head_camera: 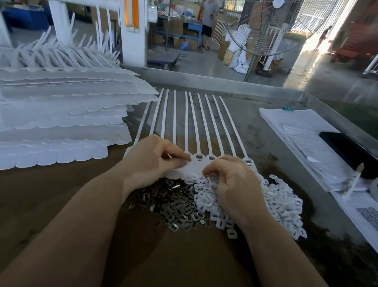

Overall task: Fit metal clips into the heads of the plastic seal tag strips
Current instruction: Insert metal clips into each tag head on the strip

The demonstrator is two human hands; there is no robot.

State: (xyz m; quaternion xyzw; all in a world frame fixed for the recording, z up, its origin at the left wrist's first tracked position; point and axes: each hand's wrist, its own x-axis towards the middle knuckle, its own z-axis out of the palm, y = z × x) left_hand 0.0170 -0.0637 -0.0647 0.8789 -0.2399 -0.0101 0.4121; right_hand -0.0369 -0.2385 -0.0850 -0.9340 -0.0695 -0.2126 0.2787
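1. The row of seal tag strips [186, 122] lies flat on the worktable [70, 202], their long tails running straight away from the person and their heads [211, 157] lined up crosswise at the near end, right under both hands

2. The left hand [154, 161] rests on the left part of that row, thumb and forefinger drawn together at a head; I cannot tell whether a clip sits between them

3. The right hand [230, 180] lies just to the right, fingers curled down where the strip heads meet the heap of white plastic caps [276, 202]; what it grips, if anything, is hidden under the knuckles

4. The metal clips [174, 205] are piled nearer the person than the heads, below and between the two wrists, touching the white heap on its left side

5. So, as I judge it, the next fit turns on this: the clips lie toward the body, the open heads just beyond them, and the left hand is the closer to both; a short pull back and a short push forward would do it

6. Finished or waiting sheets of strips [56, 119] are stacked well off to the left
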